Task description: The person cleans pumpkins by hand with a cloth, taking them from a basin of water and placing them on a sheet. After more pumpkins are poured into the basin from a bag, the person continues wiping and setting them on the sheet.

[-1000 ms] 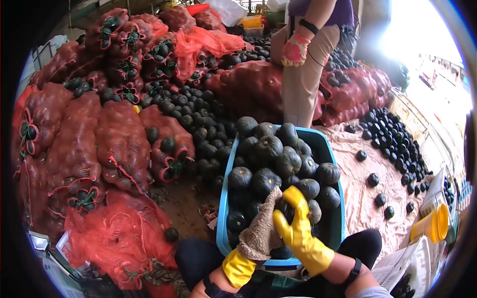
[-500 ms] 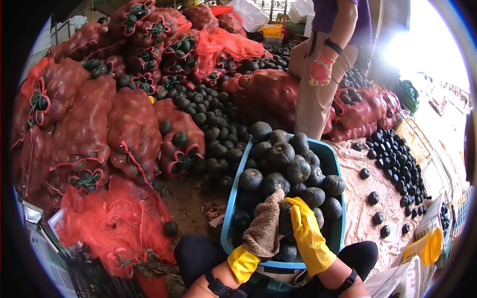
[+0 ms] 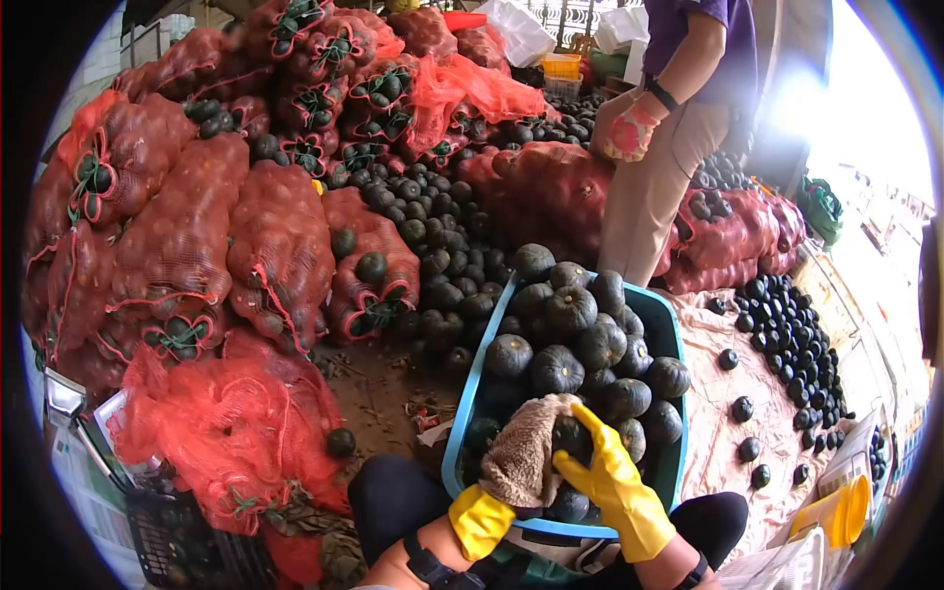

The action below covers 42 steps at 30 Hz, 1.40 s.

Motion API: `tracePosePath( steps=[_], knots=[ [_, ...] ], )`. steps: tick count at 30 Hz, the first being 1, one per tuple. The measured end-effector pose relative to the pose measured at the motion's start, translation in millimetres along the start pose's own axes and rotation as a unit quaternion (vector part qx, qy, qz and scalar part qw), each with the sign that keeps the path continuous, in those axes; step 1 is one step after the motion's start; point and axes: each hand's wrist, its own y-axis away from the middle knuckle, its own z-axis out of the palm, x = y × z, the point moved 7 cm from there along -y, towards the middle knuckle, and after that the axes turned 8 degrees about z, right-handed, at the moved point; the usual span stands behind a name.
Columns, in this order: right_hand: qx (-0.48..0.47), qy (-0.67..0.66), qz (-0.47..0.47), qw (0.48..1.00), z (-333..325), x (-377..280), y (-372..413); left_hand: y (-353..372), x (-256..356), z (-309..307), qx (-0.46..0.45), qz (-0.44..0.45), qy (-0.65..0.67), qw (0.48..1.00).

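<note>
A small dark green pumpkin [image 3: 571, 440] is between my two hands over the near end of a blue tub [image 3: 455, 423]. My right hand [image 3: 618, 480], in a yellow rubber glove, grips it from the right with the fingers curved round its edge. On the left side, a brown fluffy cloth [image 3: 531, 454] presses against the pumpkin. That cloth covers most of my left hand [image 3: 482, 521], leaving mainly the yellow cuff in sight. Several more dark pumpkins [image 3: 557, 370] are heaped in the tub, just beyond my hands.
Red mesh sacks [image 3: 177, 236] of pumpkins are stacked at the left. Loose pumpkins [image 3: 457, 241] cover the floor behind the tub. Another person [image 3: 639, 197] stands beyond it, wearing a patterned glove. Pumpkins [image 3: 787, 344] lie on a sheet [image 3: 703, 393] at the right.
My right hand has shifted its hold, its fingers now more bent and spread round the pumpkin. The cloth sits wider against the pumpkin. The other person's gloved hand has moved, and the view has shifted slightly.
</note>
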Motion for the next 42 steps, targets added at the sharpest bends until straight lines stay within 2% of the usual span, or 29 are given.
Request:
tracePosePath(
  steps=[1, 2, 4, 5, 6, 7, 9, 10, 12, 13, 14, 15, 16, 17, 18, 19, 20, 21, 22, 24, 25, 26, 28, 30, 32, 37, 40, 41, 42],
  knots=[
    [-0.027, 0.015, 0.004, 1.0, -3, -8, 0, 3, -4, -1, -0.04, 0.001, -0.016, 0.999],
    [-0.062, -0.033, 0.061, 0.996, -6, -11, 0, 6, -7, -2, -0.08, 0.003, -0.033, 0.996],
    [-0.123, -0.129, 0.168, 0.97, -10, -12, 1, 3, -12, -4, -0.088, -0.036, -0.02, 0.995],
    [-0.146, -0.253, 0.223, 0.93, 2, 7, 1, 15, -24, 7, -0.058, -0.036, 0.074, 0.995],
    [-0.147, -0.453, 0.263, 0.839, 31, 41, 5, 26, -31, 19, -0.078, -0.055, 0.013, 0.995],
    [-0.019, -0.219, 0.097, 0.971, 37, 63, 7, 32, -22, 22, -0.051, -0.068, -0.016, 0.996],
    [0.058, -0.459, 0.266, 0.846, 54, 74, 7, 24, -18, 25, -0.003, -0.067, -0.039, 0.997],
    [0.081, -0.294, 0.177, 0.936, 37, 54, 1, 24, -22, 27, 0.01, -0.068, -0.029, 0.997],
    [-0.011, -0.177, 0.18, 0.968, 8, 28, -8, 23, -20, 15, 0.037, -0.059, 0.004, 0.998],
    [0.0, -0.17, 0.064, 0.983, -3, 13, -4, 18, -14, 5, 0.05, -0.047, 0.029, 0.997],
    [-0.052, -0.197, 0.097, 0.974, -4, -2, 2, 3, -1, -14, 0.064, -0.021, 0.074, 0.995],
    [-0.078, -0.145, 0.07, 0.984, -12, -22, 5, 3, -1, -16, 0.001, 0.018, 0.017, 1.0],
    [-0.104, -0.093, 0.042, 0.989, -14, -37, 7, 5, 0, -23, 0.008, 0.014, -0.004, 1.0],
    [-0.115, -0.099, 0.076, 0.986, -11, -34, 7, 12, -5, -23, 0.008, -0.012, 0.007, 1.0],
    [-0.167, -0.242, 0.162, 0.942, 4, -10, 6, 16, -10, -21, 0.009, -0.037, 0.018, 0.999],
    [-0.19, -0.396, 0.183, 0.88, 26, 16, 5, 15, -13, -18, 0.027, -0.052, 0.088, 0.994],
    [-0.207, -0.537, 0.202, 0.792, 48, 36, 6, 17, -12, -14, 0.021, -0.08, 0.071, 0.994],
    [-0.114, -0.524, 0.269, 0.8, 54, 53, 10, 14, -4, -13, 0.006, -0.049, -0.038, 0.998],
    [-0.04, -0.53, 0.262, 0.806, 61, 58, 12, 12, 2, -9, -0.009, -0.017, -0.146, 0.989],
    [0.045, -0.346, 0.102, 0.931, 48, 45, -1, 27, -31, 3, 0.088, -0.221, 0.027, 0.971],
    [0.071, -0.192, 0.086, 0.975, 33, 33, -2, 26, -28, 3, 0.127, -0.179, -0.033, 0.975],
    [0.114, -0.032, -0.01, 0.993, 29, 32, -5, 27, -32, 5, 0.112, -0.186, 0.0, 0.976],
    [-0.012, -0.168, 0.155, 0.973, 34, 39, -3, 32, -39, 9, 0.084, -0.205, 0.065, 0.973],
    [0.068, -0.077, -0.036, 0.994, 33, 21, 4, 24, -15, -13, 0.06, -0.126, 0.002, 0.99],
    [0.102, -0.075, -0.072, 0.989, 34, 17, 11, 28, -17, -14, 0.073, -0.102, -0.01, 0.992],
    [0.111, -0.046, -0.038, 0.992, 36, 11, 15, 23, -16, -13, 0.041, -0.133, 0.016, 0.99],
    [0.081, -0.012, -0.049, 0.995, 26, 0, 13, 14, -10, -18, 0.045, -0.102, 0.038, 0.993],
    [0.029, -0.076, 0.001, 0.997, 22, 9, 7, 20, -24, -6, -0.036, -0.133, 0.026, 0.99],
    [-0.022, -0.221, 0.077, 0.972, 22, 21, 4, 26, -30, 2, -0.055, -0.138, -0.009, 0.989]
  ],
)
